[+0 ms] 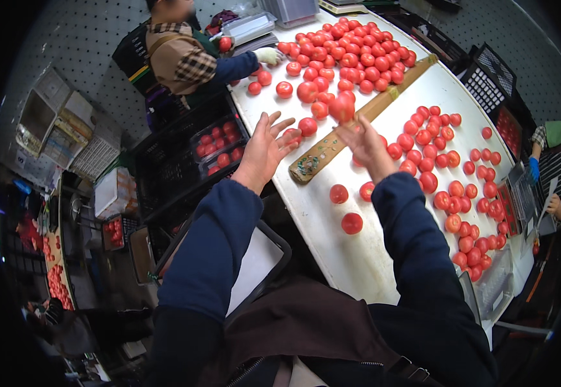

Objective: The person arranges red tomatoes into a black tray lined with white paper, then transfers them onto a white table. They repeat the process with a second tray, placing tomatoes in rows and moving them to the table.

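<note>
My left hand [268, 147] is raised over the near edge of the white table [319, 230], palm turned inward, fingers apart and holding nothing. Across from it, my right hand [366, 145] is above the wooden bar [372, 109] that lies across the table. A motion-blurred tomato [342, 107] appears just beyond the right fingertips, apparently loose; whether they touch is unclear. Past the bar spreads a large pile of red tomatoes [353, 53]. On the near side of it lie more tomatoes [428, 164], some partly hidden by my right forearm. Single tomatoes [352, 223] rest near the table edge.
At the upper left, a co-worker [183, 58] with a gloved hand [268, 55] reaches toward the pile. Black crates [174, 169] with plastic trays of tomatoes [217, 140] stand left of the table. Another person [558, 164] stands at right, by clear trays [495, 285].
</note>
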The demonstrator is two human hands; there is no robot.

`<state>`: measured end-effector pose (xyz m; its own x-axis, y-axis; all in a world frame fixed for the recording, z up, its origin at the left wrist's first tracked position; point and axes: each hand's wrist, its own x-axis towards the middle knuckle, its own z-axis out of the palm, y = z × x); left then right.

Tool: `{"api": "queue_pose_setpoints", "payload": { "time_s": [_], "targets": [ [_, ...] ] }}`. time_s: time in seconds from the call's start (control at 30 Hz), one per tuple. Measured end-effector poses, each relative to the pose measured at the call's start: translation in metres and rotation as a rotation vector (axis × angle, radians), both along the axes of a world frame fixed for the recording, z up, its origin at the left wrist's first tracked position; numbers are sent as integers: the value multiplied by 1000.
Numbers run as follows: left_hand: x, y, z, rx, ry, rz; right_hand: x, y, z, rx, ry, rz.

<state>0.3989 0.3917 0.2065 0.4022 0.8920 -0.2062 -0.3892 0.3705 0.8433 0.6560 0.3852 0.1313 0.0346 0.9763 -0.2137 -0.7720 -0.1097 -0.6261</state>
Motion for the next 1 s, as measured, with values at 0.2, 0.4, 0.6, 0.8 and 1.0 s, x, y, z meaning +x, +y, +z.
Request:
{"api": "queue_pose_setpoints", "payload": {
  "time_s": [0.2,0.4,0.6,0.8,1.0],
  "targets": [
    [-132,-81,-25,-70,345,247,-53,-11,17,44,-311,189],
    [-334,-251,-59,-306,653,735,-201,-120,-19,20,-522,762],
    [-369,-387,-109,-265,1363,317,-336,-168,-49,184,-723,1229],
    [-326,-410,-158,-174,1726,-40,-466,-180,-86,713,-1086,1273],
    [-337,-397,-150,-208,1548,150,-595,-204,-116,1204,-1399,876]
  ]
}}
